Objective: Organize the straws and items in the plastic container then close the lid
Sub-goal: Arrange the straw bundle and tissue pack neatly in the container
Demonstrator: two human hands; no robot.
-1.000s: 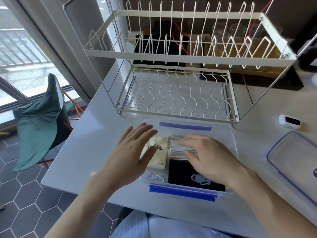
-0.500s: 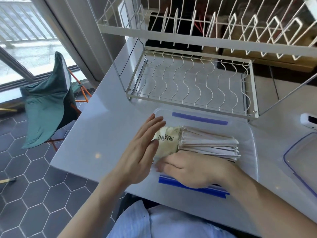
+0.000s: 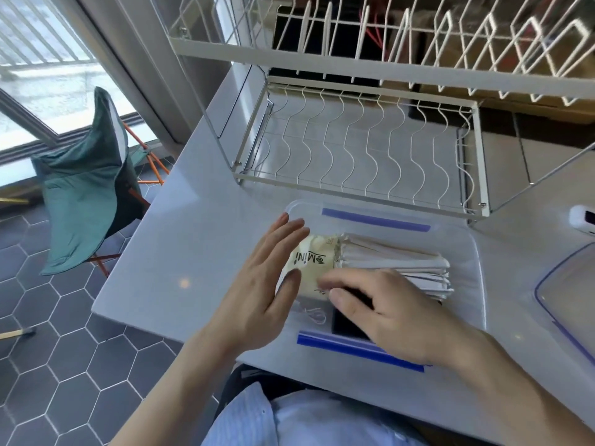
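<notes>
Sitting on the pale tabletop, just in front of a white wire dish rack, the clear plastic container lies open with a blue clip strip along its far edge and another along its near edge. Inside it a bundle of paper-wrapped straws lies lengthwise, fanning toward the right wall. At the bundle's left end sits a cream pouch printed with dark letters. Below the pouch a thin white cord is coiled on the container floor, and beside it lies a flat black item, partly hidden.

The left hand has a released grip: its fingers are straight and together, the palm turned toward the pouch's left side, fingertips at its edge; whether they truly touch it is hard to tell. The right hand reaches in from the right over the black item, fingers loosely bent, thumb tip near the pouch's lower corner. It grasps nothing that can be seen.

The container's lid, clear with a blue rim, rests on the tabletop off to the right, apart from the container. A small white device lies beyond it. A green folding chair stands on the hexagon-tiled floor to the left.
</notes>
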